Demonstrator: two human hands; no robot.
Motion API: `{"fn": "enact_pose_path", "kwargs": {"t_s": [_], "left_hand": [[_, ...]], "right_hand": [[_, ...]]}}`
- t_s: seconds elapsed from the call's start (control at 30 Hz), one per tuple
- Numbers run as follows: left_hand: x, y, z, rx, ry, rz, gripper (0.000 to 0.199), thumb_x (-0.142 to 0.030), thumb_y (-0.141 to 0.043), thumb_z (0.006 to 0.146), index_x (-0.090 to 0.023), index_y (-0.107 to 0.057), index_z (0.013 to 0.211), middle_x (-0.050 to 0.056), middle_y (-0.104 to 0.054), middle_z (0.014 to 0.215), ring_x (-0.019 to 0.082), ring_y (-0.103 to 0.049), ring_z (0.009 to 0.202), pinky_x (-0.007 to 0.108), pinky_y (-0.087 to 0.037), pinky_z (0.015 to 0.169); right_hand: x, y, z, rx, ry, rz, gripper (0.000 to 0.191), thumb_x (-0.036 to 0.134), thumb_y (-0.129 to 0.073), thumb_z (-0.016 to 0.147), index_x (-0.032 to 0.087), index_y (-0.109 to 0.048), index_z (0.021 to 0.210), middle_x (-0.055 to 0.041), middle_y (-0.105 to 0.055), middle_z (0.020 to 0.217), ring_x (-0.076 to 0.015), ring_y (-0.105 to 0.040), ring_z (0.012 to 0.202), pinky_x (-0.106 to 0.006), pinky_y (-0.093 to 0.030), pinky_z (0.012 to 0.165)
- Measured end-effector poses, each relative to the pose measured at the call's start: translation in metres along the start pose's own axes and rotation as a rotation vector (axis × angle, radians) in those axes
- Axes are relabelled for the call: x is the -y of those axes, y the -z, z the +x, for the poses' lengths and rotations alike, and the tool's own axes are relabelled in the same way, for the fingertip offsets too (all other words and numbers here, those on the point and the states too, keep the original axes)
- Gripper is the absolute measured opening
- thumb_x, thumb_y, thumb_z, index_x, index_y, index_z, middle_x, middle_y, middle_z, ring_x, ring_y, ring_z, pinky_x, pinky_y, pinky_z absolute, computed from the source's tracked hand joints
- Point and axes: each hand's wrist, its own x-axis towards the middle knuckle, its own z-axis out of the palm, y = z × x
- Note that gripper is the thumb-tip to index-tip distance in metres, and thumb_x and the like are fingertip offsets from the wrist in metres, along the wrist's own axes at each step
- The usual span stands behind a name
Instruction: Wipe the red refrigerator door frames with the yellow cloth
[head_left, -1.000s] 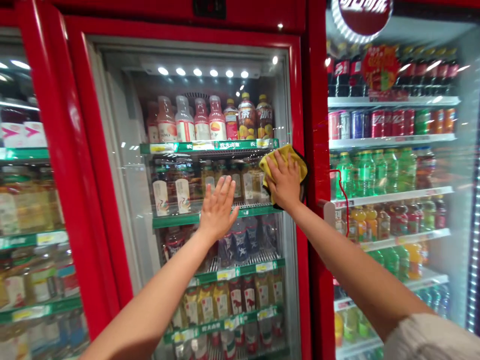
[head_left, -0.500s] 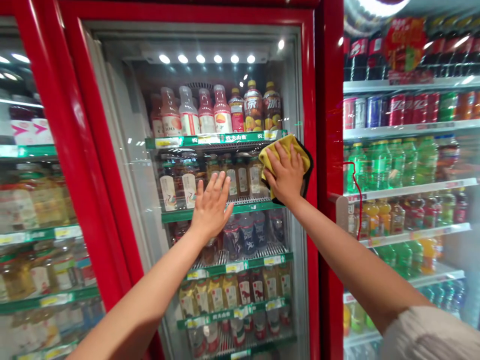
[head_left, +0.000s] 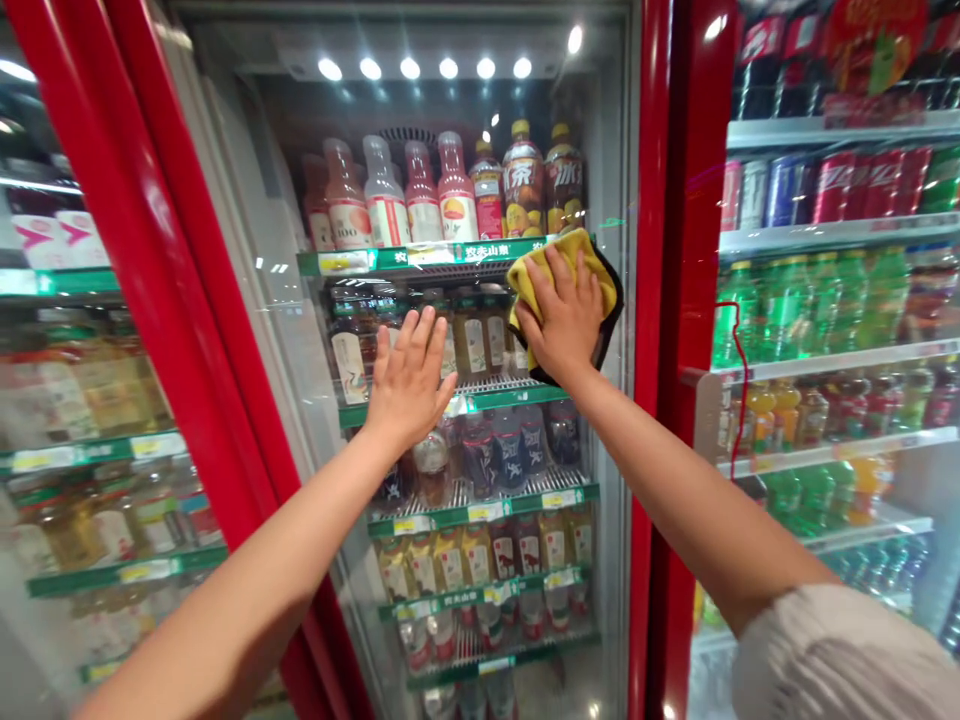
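Note:
My right hand (head_left: 562, 310) presses a yellow cleaning cloth (head_left: 521, 278) with black edging against the glass door (head_left: 277, 320) of a red-framed drinks fridge. Its fingers are spread over the cloth, near the right end of the top shelf. Further left, my left hand (head_left: 409, 380) lies open and flat at the same glass, fingers stretched upward, with nothing in it. Behind the glass, bottles (head_left: 457, 190) stand on several shelves with green price strips (head_left: 420, 256). My left hand hides part of the second shelf's bottles.
The red door frame (head_left: 652, 300) runs down the right side. Beyond it, another cooler (head_left: 840, 235) holds cans and bottles, with a metal handle (head_left: 705, 410) and a red cord (head_left: 741, 390) at its edge. On the left stands another fridge (head_left: 90, 450) of bottled drinks.
Both hands have moved a little left across the glass, the cloth staying under my right hand. The view has shifted, so the fridge frame sits further right and the top shelves higher.

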Motion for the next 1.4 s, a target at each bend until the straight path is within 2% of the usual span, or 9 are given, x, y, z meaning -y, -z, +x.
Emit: {"fn": "enact_pose_path", "kwargs": {"t_s": [0.2, 0.33, 0.47, 0.6, 0.7, 0.87, 1.1, 1.23, 1.4], "left_hand": [[0.020, 0.006, -0.015, 0.067, -0.059, -0.011, 0.090, -0.033, -0.051, 0.096, -0.023, 0.008, 0.163, 0.011, -0.012, 0.172, 0.028, -0.008, 0.159, 0.056, -0.003, 0.129], [0.035, 0.013, -0.020, 0.074, -0.049, 0.013, 0.087, -0.035, -0.050, 0.097, -0.023, 0.004, 0.163, 0.013, -0.013, 0.172, 0.028, -0.007, 0.159, 0.057, -0.004, 0.128], [0.036, 0.014, -0.021, 0.071, -0.042, 0.020, 0.083, -0.037, -0.047, 0.099, -0.021, 0.003, 0.163, 0.013, -0.014, 0.171, 0.027, -0.004, 0.159, 0.056, -0.001, 0.128], [0.039, 0.014, -0.026, 0.091, -0.058, 0.023, 0.081, -0.036, -0.046, 0.099, -0.021, 0.002, 0.163, 0.012, -0.014, 0.171, 0.025, -0.003, 0.159, 0.053, -0.001, 0.129], [0.052, 0.016, -0.033, 0.092, -0.056, 0.024, 0.084, -0.035, -0.049, 0.098, -0.022, 0.003, 0.163, 0.012, -0.013, 0.172, 0.026, -0.004, 0.159, 0.052, -0.001, 0.129], [0.073, 0.021, -0.042, 0.044, -0.023, 0.026, 0.085, -0.036, -0.050, 0.098, -0.026, 0.004, 0.163, 0.011, -0.013, 0.172, 0.027, -0.005, 0.159, 0.053, -0.002, 0.128], [0.071, 0.018, -0.044, 0.000, -0.015, 0.020, 0.084, -0.035, -0.049, 0.099, -0.025, 0.005, 0.163, 0.012, -0.017, 0.171, 0.027, -0.011, 0.159, 0.054, -0.008, 0.129], [0.082, 0.025, -0.053, 0.002, -0.015, 0.034, 0.084, -0.034, -0.051, 0.098, -0.025, 0.001, 0.163, 0.012, -0.020, 0.170, 0.027, -0.011, 0.159, 0.053, -0.007, 0.129], [0.105, 0.036, -0.064, 0.013, 0.035, 0.077, 0.083, -0.035, -0.051, 0.098, -0.023, -0.003, 0.164, 0.012, -0.020, 0.170, 0.027, -0.009, 0.159, 0.054, -0.006, 0.129]], "right_hand": [[-0.009, 0.028, -0.043, 0.240, 0.301, -0.049, 0.050, 0.047, -0.049, 0.101, 0.038, -0.047, 0.150, 0.0055, -0.043, 0.161, -0.0279, -0.025, 0.155, -0.053, -0.021, 0.127], [-0.033, 0.025, -0.014, 0.053, 0.095, -0.127, 0.054, 0.045, -0.044, 0.102, 0.032, -0.042, 0.154, -0.0011, -0.040, 0.163, -0.0336, -0.024, 0.155, -0.062, -0.023, 0.123], [0.005, -0.010, 0.017, -0.081, 0.031, -0.119, 0.059, 0.046, -0.041, 0.103, 0.032, -0.031, 0.159, -0.0017, -0.030, 0.167, -0.0361, -0.014, 0.157, -0.067, -0.018, 0.123], [0.043, -0.009, -0.015, 0.117, 0.210, -0.073, 0.056, 0.049, -0.049, 0.100, 0.038, -0.041, 0.154, 0.0049, -0.036, 0.165, -0.0322, -0.018, 0.157, -0.058, -0.020, 0.126], [0.028, 0.014, -0.045, 0.266, 0.355, -0.059, 0.051, 0.048, -0.053, 0.098, 0.039, -0.050, 0.149, 0.0059, -0.044, 0.160, -0.0292, -0.025, 0.155, -0.053, -0.022, 0.126], [0.013, 0.010, -0.018, 0.042, 0.102, -0.157, 0.052, 0.045, -0.049, 0.099, 0.031, -0.051, 0.148, -0.0031, -0.046, 0.159, -0.0326, -0.031, 0.152, -0.057, -0.027, 0.122], [0.093, -0.031, -0.014, 0.060, 0.165, -0.102, 0.054, 0.046, -0.048, 0.099, 0.034, -0.046, 0.152, -0.0013, -0.040, 0.163, -0.0333, -0.019, 0.156, -0.059, -0.022, 0.124], [0.072, -0.007, -0.041, 0.192, 0.404, -0.074, 0.048, 0.043, -0.051, 0.100, 0.034, -0.053, 0.147, 0.0005, -0.048, 0.158, -0.0295, -0.029, 0.153, -0.053, -0.026, 0.124], [0.066, -0.014, -0.005, 0.043, 0.222, -0.075, 0.047, 0.043, -0.049, 0.100, 0.031, -0.055, 0.146, -0.0030, -0.048, 0.158, -0.0330, -0.031, 0.152, -0.059, -0.026, 0.123]]}}
